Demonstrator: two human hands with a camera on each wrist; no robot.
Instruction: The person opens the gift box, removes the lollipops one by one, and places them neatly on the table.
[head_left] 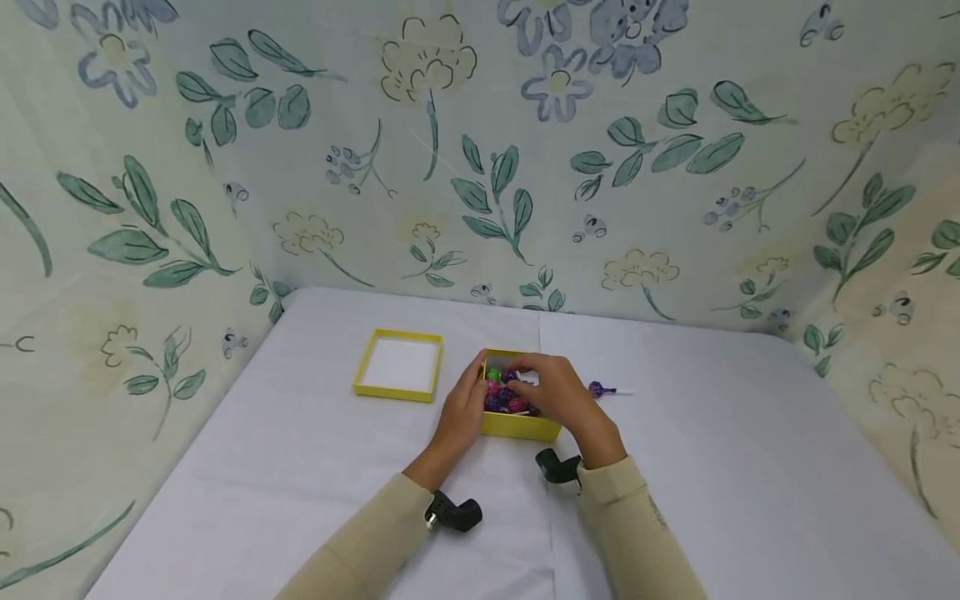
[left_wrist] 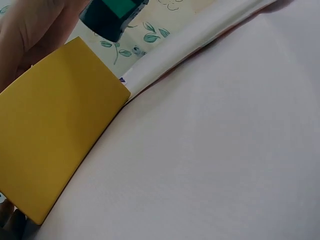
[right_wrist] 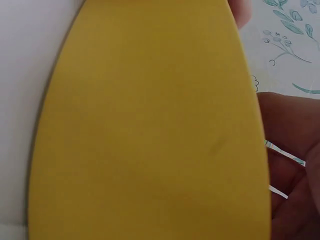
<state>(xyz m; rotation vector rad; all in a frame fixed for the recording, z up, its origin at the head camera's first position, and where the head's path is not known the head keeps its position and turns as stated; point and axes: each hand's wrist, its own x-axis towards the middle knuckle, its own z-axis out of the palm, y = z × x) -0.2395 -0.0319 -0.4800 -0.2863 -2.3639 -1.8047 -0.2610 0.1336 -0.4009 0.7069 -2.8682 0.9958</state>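
A yellow box [head_left: 519, 427] full of wrapped lollipops [head_left: 498, 398] in purple, pink, red and green stands on the white table. My left hand [head_left: 459, 410] holds its left side, fingers along the outer wall and thumb at the rim. Over the box's right part is my right hand [head_left: 558, 390], its thumb and index finger apart above the lollipops. In the right wrist view the box's front wall [right_wrist: 150, 120] hides what lies under the right fingers [right_wrist: 290, 125]. A single purple lollipop [head_left: 597, 389] lies on the table just right of the box.
The yellow-rimmed lid [head_left: 393, 393], white inside, lies on the table left of the box. White cloth [head_left: 712, 467] covers the table. Floral fabric [head_left: 480, 167] hangs behind and at both sides. Each wrist carries a dark camera, one of them the left wrist camera [head_left: 459, 513].
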